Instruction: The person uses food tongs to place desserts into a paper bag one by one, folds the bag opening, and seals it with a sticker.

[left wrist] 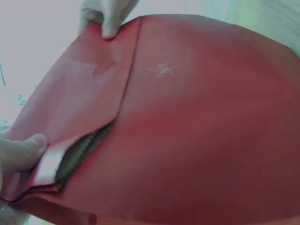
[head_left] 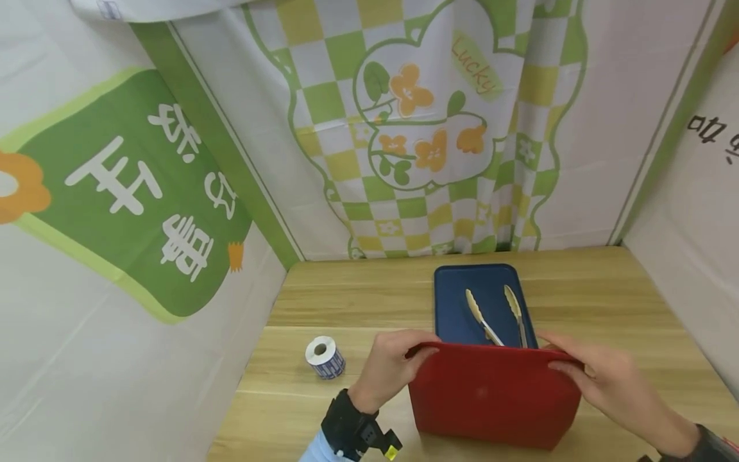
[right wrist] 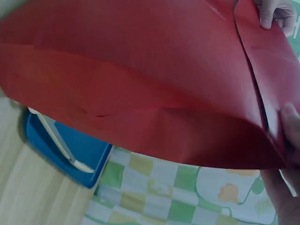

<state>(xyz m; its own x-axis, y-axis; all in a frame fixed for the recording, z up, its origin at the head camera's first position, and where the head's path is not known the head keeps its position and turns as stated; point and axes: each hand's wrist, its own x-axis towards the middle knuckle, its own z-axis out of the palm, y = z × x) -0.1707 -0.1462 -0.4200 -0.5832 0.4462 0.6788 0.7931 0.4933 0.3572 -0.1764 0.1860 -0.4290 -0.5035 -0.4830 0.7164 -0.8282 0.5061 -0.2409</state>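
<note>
A red paper bag [head_left: 493, 394] hangs between my two hands above the table's front part. My left hand [head_left: 391, 362] pinches its upper left corner, thumb on the near side. At the upper right corner my right hand [head_left: 614, 378] pinches the same edge. In the left wrist view the bag's top is folded over into a flap [left wrist: 89, 79] with a serrated edge, which gapes near one hand. Bag sides bulge in the right wrist view. Contents cannot be seen.
Behind the bag lies a blue tray [head_left: 450, 301] with metal tongs [head_left: 482, 317] on it, partly hidden by the bag. A roll of labels [head_left: 325, 357] stands on the wooden table [head_left: 346, 295] at left. Printed cloth walls [head_left: 427, 218] enclose the table.
</note>
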